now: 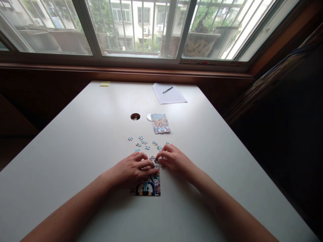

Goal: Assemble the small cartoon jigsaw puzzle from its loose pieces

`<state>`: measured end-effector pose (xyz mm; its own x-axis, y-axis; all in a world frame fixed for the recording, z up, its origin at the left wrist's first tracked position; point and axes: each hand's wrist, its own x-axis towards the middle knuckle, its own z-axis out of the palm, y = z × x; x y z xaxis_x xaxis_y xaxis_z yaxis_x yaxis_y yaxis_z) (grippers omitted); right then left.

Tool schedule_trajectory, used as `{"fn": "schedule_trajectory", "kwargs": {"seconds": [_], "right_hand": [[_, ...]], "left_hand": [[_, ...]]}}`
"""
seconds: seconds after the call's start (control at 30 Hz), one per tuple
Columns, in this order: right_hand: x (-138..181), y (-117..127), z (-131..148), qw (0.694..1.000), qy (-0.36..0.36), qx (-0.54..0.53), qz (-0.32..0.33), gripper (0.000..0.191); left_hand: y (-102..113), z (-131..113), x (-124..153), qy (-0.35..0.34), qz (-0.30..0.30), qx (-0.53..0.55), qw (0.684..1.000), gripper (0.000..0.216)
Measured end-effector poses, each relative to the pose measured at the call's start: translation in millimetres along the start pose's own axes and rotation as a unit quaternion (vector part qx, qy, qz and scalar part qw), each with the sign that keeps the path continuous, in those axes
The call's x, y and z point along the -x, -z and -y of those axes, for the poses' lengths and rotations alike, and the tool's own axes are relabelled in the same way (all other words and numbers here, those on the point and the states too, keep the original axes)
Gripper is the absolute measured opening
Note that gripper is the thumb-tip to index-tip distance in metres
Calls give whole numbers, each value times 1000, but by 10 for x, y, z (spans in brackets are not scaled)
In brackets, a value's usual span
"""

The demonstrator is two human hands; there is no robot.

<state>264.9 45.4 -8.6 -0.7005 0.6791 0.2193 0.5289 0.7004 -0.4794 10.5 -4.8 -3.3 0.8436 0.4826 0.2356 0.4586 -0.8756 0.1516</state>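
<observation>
A partly assembled jigsaw puzzle [147,187] with a cartoon picture lies on the white table [75,151] near me. My left hand [132,169] rests on its upper part, fingers curled and pressing down on the pieces. My right hand [173,159] sits just to the right, fingertips pinched at the puzzle's top edge on a small piece I cannot make out clearly. Several loose blue puzzle pieces [143,143] are scattered just beyond both hands.
A colourful puzzle picture card [160,123] lies past the loose pieces, next to a round cable hole [135,116] and a small round lid [149,116]. Farther back are a sheet of paper [169,94] with a pen [168,89] and a yellow sticky note [104,84]. A window runs behind.
</observation>
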Motion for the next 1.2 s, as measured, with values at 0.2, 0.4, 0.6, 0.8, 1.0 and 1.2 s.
{"fn": "schedule_trajectory", "kwargs": {"seconds": [0.2, 0.4, 0.6, 0.8, 1.0, 1.2], "right_hand": [[-2, -35, -9, 998, -26, 49, -11, 6], [1, -64, -27, 998, 19, 48, -30, 11], [-5, -70, -25, 998, 18, 63, -17, 20], [-26, -44, -3, 997, -26, 67, -30, 7], [-26, -60, 3, 997, -36, 59, -34, 12], [-6, -49, -50, 999, -10, 20, -48, 14]], "left_hand": [[-1, 8, -1, -2, -2, 6, 1000, 44], [4, 15, -3, -4, -7, 9, 1000, 43], [-1, 20, 5, -3, -7, 12, 1000, 42], [-23, 25, 3, -4, -10, 16, 1000, 44], [-29, 27, 4, -4, -16, 13, 1000, 42], [-15, 31, -2, -8, -16, 9, 1000, 42]]}}
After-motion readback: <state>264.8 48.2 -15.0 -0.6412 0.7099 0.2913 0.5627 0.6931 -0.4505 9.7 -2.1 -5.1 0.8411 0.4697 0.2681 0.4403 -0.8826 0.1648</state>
